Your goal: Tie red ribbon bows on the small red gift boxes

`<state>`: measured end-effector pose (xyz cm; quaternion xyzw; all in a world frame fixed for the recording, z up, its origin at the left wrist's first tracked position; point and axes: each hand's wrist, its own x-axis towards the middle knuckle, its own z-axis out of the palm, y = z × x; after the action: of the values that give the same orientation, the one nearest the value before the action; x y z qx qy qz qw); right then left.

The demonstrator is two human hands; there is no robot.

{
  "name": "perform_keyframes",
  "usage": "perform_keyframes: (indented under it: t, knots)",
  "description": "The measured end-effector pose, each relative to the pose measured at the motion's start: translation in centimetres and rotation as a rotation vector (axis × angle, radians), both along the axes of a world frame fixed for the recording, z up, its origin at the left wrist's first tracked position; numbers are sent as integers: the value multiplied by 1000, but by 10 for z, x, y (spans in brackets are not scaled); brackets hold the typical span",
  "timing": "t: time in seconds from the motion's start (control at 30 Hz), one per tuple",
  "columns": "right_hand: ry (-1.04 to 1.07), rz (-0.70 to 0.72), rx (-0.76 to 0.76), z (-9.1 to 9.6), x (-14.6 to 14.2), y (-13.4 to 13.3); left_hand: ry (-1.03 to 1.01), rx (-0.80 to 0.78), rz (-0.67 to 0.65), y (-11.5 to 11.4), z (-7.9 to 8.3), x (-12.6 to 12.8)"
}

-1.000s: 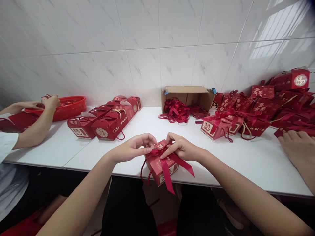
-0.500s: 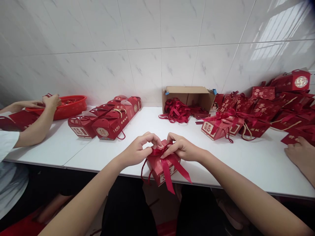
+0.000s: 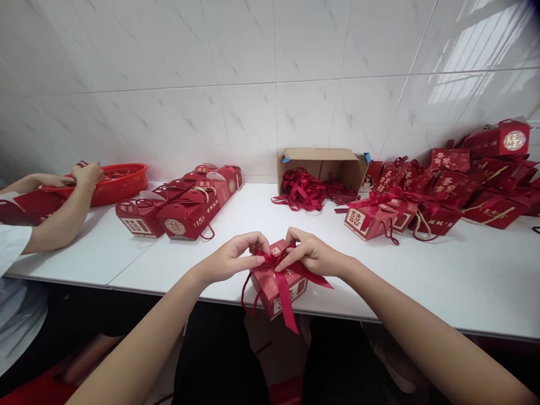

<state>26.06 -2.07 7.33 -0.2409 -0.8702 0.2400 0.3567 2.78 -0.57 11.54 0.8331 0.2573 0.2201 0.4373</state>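
A small red gift box [image 3: 270,289] with a twisted cord handle sits at the table's front edge, directly before me. A red ribbon bow [image 3: 287,301] lies across its top, with two tails hanging toward me. My left hand [image 3: 238,256] pinches the bow's left loop between thumb and forefinger. On the other side, my right hand [image 3: 310,253] is closed on the ribbon near the knot, its forefinger pressing close to the centre. The fingers partly hide the knot.
Red boxes [image 3: 185,214] stand in rows on the left. Behind, a cardboard box [image 3: 323,154] lies open with loose ribbons [image 3: 301,191]. Finished-looking bowed boxes [image 3: 373,216] and a pile [image 3: 455,174] stand right. A co-worker's hands [image 3: 86,174] are by a red basin [image 3: 120,188].
My left hand has shifted slightly, its fingers now pinching the left loop. The right ribbon tail has swung a little outward. Another person's hand at the far right has left view with a red box.
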Motion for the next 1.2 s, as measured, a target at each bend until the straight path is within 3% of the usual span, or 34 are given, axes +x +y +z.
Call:
perform_keyframes:
  t: [0.23,0.57,0.83,1.2]
  knots:
    - [-5,-1,10,0,1,0,61,96,39,1,-1,0]
    - [45,-19,-6,0,0,-2,15,138,299,-10,-4,17]
    - [369,-89,-433,3,-1,-8,18,200,401,-12,-10,28]
    - [590,-174,-621,8,-7,-9,38,252,414,-13,-17,30]
